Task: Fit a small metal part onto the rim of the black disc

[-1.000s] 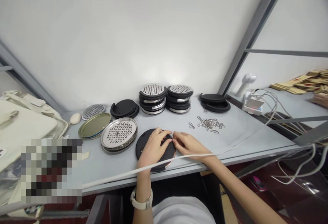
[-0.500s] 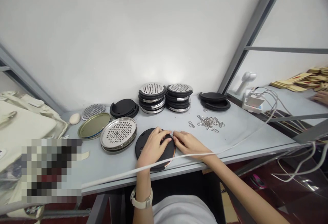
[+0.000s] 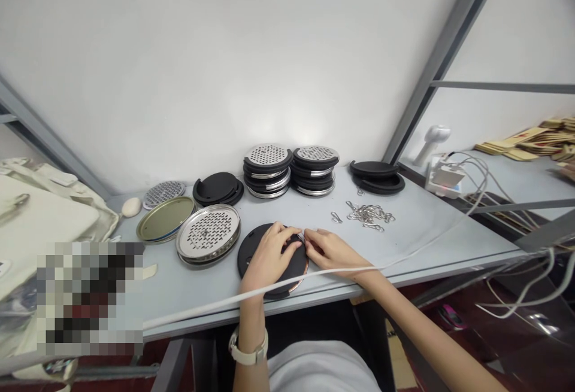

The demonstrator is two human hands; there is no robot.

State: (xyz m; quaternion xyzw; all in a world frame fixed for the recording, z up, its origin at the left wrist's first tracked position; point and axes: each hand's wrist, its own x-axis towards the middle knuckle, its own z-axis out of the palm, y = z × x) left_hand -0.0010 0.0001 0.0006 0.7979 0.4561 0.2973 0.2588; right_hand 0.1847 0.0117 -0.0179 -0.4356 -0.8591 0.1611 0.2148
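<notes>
1. Now the left hand lies flat on the round black disc with copper rim at the near edge of the grey surface, fingers spread.
2. Right hand fingers pinch a small metal clip at the disc's far rim.
3. Best keep the disc pinned while seating the clip.

Two hands, the left hand and the right hand, rest at one black disc near the front edge of the surface. Along the back edge stand two stacks of perforated discs and two low piles of black discs. Toward the left edge lie two perforated metal plates and one gold lid, with one heap of metal clips toward the right.
</notes>
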